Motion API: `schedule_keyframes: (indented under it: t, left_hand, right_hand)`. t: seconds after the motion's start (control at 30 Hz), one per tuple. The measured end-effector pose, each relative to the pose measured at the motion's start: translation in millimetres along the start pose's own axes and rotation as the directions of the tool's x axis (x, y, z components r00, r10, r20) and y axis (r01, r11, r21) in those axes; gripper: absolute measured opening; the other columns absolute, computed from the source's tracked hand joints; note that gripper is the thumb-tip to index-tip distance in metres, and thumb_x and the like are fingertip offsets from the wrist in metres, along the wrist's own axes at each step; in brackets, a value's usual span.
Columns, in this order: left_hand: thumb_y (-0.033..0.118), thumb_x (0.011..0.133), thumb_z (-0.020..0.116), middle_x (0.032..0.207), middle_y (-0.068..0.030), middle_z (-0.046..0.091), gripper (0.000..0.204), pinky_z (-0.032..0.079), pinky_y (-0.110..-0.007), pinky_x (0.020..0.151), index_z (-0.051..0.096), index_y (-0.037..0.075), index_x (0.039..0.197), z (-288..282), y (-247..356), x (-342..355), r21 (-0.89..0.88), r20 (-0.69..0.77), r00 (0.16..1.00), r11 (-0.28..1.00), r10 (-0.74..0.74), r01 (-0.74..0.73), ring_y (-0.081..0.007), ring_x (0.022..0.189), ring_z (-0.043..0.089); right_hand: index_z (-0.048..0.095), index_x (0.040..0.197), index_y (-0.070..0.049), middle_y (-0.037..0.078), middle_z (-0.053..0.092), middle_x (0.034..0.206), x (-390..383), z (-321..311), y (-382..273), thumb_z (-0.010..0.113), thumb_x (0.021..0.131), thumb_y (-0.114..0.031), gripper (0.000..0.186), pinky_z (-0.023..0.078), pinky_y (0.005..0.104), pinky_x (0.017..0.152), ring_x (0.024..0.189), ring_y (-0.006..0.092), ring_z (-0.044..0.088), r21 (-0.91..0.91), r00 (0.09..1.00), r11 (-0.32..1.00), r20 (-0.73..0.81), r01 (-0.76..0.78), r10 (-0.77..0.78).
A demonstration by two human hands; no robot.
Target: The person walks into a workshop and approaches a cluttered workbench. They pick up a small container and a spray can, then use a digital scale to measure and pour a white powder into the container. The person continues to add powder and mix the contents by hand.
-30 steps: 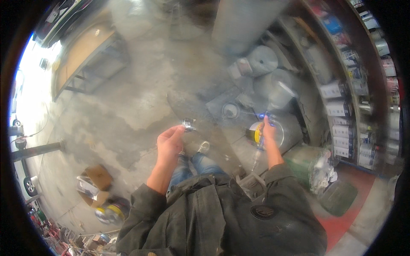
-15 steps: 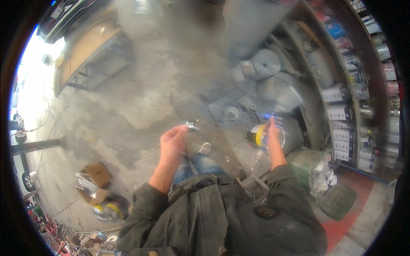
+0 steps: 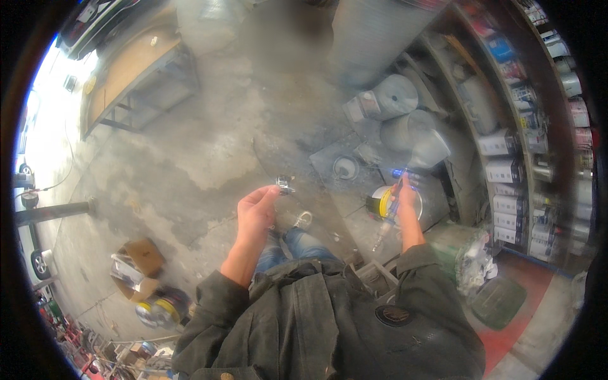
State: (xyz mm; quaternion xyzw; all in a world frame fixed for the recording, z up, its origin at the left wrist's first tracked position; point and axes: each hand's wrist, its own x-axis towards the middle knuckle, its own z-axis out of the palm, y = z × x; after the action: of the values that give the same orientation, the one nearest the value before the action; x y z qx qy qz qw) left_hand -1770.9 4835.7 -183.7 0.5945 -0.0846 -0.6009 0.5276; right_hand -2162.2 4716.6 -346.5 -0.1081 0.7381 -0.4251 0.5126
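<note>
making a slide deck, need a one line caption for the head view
Left hand pinching a small shiny part, right hand gripping a blue tool, above a grey floor.

The head view looks from the person's head steeply down to the floor [image 3: 190, 145], through a wide fisheye lens, upright. The jacket [image 3: 285, 316] is the nearest, at the lower edge. The left hand [image 3: 256, 212] and right hand [image 3: 408, 201] lie beyond it. The table [image 3: 130, 82] is farther away, upper left; the shelf [image 3: 550, 107] bends along the right rim.
</note>
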Motion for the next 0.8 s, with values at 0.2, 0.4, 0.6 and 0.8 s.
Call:
schedule_keyframes:
  t: [0.2,0.4,0.6,0.8]
  left_hand:
    - [0.02,0.092,0.072,0.058,0.0064,0.049,0.025,0.026,-0.022,0.045,0.072,-0.001,0.106,0.1,-1.1,2.7,0.005,-0.021,1.0,1.0,0.008,-0.008,-0.004,0.047,0.037]
    - [0.021,0.093,0.072,0.065,0.0071,0.054,0.026,0.027,-0.021,0.048,0.072,0.0,0.107,2.4,-3.8,5.1,0.03,-0.048,0.998,0.999,0.037,-0.036,-0.0023,0.053,0.039]
    - [0.021,0.093,0.072,0.083,0.002,0.066,0.025,0.038,-0.02,0.061,0.073,0.001,0.107,-1.3,-13.5,10.8,0.059,-0.061,0.995,0.995,0.083,-0.08,-0.0047,0.069,0.052]
    - [0.018,0.097,0.066,0.105,-0.0062,0.069,0.027,0.051,-0.025,0.084,0.066,-0.002,0.114,-2.6,-16.6,14.8,0.022,-0.024,0.997,0.997,0.076,-0.075,-0.0131,0.093,0.064]
  right_hand:
    - [0.058,0.091,-0.005,0.006,0.059,0.065,7.0,1.0,3.5,0.068,0.092,-0.051,0.047,0.04,0.0274,0.036,0.049,0.0148,0.056,0.058,1.0,0.998,0.003,-0.02,0.02]
    - [0.058,0.091,-0.006,0.006,0.059,0.065,3.0,0.0,6.1,0.067,0.092,-0.052,0.047,0.04,0.0275,0.036,0.05,0.0143,0.056,-0.02,1.0,1.0,-0.001,0.004,-0.004]
    - [0.058,0.092,-0.008,0.004,0.057,0.063,7.8,1.2,14.4,0.062,0.095,-0.052,0.045,0.039,0.0273,0.037,0.051,0.0143,0.055,0.11,0.996,0.99,0.04,-0.088,0.084]
    - [0.059,0.097,-0.009,0.006,0.062,0.069,-0.6,-3.2,19.8,0.059,0.097,-0.051,0.042,0.042,0.0271,0.04,0.057,0.0154,0.059,0.052,0.993,0.996,0.097,-0.072,0.067]
